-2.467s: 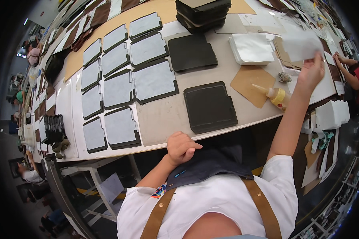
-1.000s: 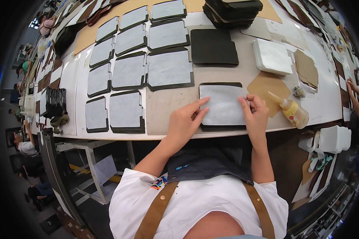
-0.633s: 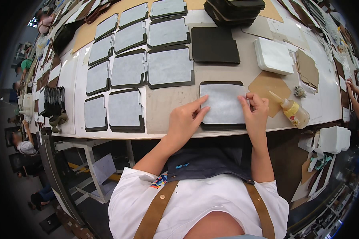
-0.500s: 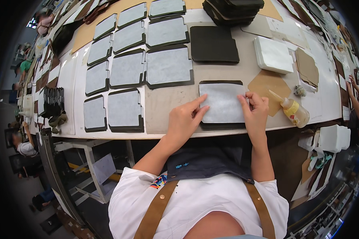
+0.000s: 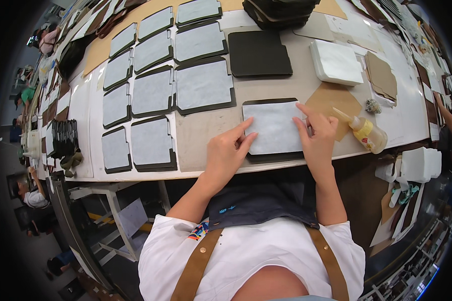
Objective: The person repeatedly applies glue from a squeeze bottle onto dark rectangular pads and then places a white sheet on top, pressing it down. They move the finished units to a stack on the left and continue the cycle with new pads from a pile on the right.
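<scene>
In front of me a pale white sheet (image 5: 273,128) lies on a black panel, whose dark border (image 5: 272,157) shows along the top and bottom. My left hand (image 5: 226,150) touches the sheet's left edge with index finger and thumb spread apart. On the right side, my right hand (image 5: 316,133) rests its index fingertip at the upper corner and its thumb on the sheet's edge, the other fingers curled. Neither hand grasps anything. Beyond the sheet lies a bare black panel (image 5: 260,54). Rows of black panels topped with white sheets (image 5: 153,90) cover the table's left part.
A squeeze bottle (image 5: 369,135) with a pointed nozzle lies right of my right hand, by a tan card (image 5: 331,100). Farther back are a stack of white sheets (image 5: 336,62), brown pieces (image 5: 381,75) and a black pile (image 5: 278,14). The table edge (image 5: 201,173) runs near me.
My right index finger has moved up to the sheet's upper right corner. My left hand stays by the left edge. The whole view has shifted slightly.
</scene>
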Demonstrator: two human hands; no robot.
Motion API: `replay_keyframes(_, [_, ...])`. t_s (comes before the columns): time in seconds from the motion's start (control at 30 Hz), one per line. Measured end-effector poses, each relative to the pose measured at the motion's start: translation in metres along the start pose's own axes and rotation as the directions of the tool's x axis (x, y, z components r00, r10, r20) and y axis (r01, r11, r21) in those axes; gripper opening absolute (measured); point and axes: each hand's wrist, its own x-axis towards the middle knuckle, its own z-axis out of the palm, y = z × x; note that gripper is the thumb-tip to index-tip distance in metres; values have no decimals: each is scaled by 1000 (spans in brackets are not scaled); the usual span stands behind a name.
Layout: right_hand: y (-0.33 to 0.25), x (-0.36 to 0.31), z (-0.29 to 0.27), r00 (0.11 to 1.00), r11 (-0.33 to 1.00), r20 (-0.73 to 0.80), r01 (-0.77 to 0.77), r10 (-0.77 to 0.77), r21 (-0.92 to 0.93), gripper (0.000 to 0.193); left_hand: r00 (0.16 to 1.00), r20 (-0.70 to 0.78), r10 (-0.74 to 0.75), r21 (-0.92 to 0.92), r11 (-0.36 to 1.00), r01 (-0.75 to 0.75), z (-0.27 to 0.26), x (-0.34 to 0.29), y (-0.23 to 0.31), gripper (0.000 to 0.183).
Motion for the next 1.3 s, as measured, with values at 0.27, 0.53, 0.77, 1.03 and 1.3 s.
replay_keyframes(0.27, [4,0,2,994,991,1,107,-107,-86,14,1000,-4,-13,-6,1000,12,2,-1,0,36])
replay_keyframes(0.53, [3,1,1,995,990,24,100,-98,-100,14,1000,-1,-11,-7,1000,11,2,-1,0,36])
replay_keyframes(0.77, [3,3,-2,994,989,69,94,-87,-112,19,999,32,-8,65,998,6,-6,0,2,33])
replay_keyframes(1.03, [5,0,1,994,989,102,60,-46,-136,23,997,-38,74,91,993,-71,-13,11,-3,16])
replay_keyframes(1.3, [2,0,-2,990,986,129,72,-52,-154,28,981,-9,191,254,950,-183,-10,8,-7,35])
